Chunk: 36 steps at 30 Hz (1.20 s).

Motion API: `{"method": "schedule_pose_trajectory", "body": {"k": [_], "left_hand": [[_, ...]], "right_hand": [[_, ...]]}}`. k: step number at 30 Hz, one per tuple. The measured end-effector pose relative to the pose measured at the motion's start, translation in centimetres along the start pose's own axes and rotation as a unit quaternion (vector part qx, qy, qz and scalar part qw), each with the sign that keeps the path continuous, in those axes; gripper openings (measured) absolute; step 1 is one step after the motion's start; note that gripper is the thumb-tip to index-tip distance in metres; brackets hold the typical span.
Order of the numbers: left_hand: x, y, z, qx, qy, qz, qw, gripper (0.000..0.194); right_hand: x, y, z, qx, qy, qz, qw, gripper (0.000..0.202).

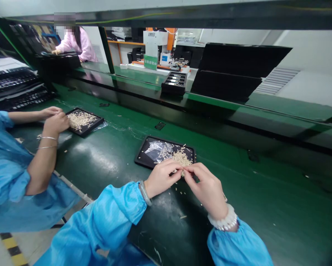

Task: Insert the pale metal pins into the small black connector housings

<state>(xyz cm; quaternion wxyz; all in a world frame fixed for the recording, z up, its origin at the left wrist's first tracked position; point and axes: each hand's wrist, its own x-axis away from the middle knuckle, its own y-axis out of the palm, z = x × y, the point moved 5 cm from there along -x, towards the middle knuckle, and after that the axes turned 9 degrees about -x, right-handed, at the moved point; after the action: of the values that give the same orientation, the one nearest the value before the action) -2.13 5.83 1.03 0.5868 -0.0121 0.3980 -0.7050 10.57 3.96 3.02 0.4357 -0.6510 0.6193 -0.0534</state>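
My left hand [165, 176] and my right hand [206, 186] meet at the fingertips over the near edge of a black tray [144, 159]. Both are closed in a pinch around a small cream-coloured piece [183, 173], mostly covered by the fingers. Inside the tray lies a heap of small beige pieces [182, 157], with a clear plastic bag [157, 147] to its left. A few loose bits [183, 217] are scattered on the green table in front of the tray.
At left, a co-worker's hands [55, 120] work beside another black tray [92, 127] of beige pieces. Small dark parts [160, 126] lie further back on the green table [251, 207]. A raised shelf behind carries a black box [173, 90]; a person in pink stands beyond.
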Motion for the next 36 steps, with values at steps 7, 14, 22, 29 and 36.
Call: {"method": "schedule_pose_trajectory", "body": {"k": [7, 14, 22, 29, 36], "left_hand": [[0.0, 0.1, -0.7, 0.081, -0.095, 0.004, 0.992, 0.011], [-0.1, 1.0, -2.2, 0.179, -0.172, -0.021, 0.968, 0.014], [0.0, 1.1, -2.0, 0.15, -0.155, -0.033, 0.976, 0.013], [0.0, 1.3, -1.6, 0.113, -0.124, -0.059, 0.984, 0.016], [0.1, 1.4, -1.1, 0.12, -0.117, -0.084, 0.982, 0.017]], "right_hand": [[-0.1, -0.1, 2.0, -0.128, 0.106, 0.05, 0.985, 0.015], [0.3, -0.1, 5.6, -0.08, 0.189, 0.063, 0.977, 0.02], [0.4, 1.0, 5.9, -0.077, 0.128, 0.012, 0.989, 0.023], [0.1, 0.6, 4.7, -0.158, 0.142, -0.014, 0.977, 0.027], [0.5, 1.2, 3.6, -0.323, 0.237, -0.081, 0.913, 0.028]]}}
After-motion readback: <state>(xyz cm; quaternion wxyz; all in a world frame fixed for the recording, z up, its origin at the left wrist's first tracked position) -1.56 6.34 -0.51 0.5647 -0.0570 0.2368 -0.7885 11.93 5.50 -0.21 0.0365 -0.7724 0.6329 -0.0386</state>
